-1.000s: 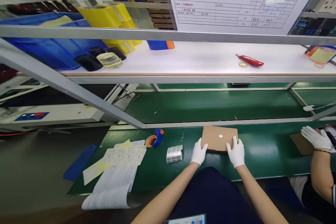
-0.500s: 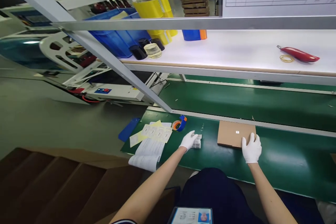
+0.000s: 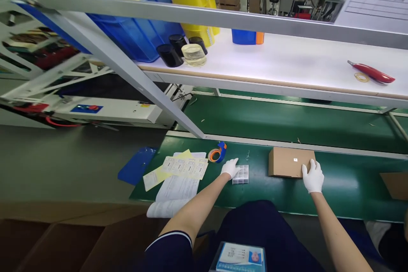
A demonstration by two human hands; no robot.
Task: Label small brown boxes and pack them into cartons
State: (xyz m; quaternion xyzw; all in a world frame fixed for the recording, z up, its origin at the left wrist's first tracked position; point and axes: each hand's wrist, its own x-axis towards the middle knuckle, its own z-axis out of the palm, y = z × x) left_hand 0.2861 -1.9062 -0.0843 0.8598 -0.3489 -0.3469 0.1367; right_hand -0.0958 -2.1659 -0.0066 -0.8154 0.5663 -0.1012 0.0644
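Now left hand and right hand reach forward.

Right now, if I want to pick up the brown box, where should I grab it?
Probably by its two short ends, coming from the front. The brown box lies flat on the green belt and is longer than it is deep, so fingers on each end should hold it. The right hand touches its front corner.

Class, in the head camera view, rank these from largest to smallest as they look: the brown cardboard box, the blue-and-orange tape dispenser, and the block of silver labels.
1. The brown cardboard box.
2. Tie: the blue-and-orange tape dispenser and the block of silver labels look about alike, so I won't rank them.
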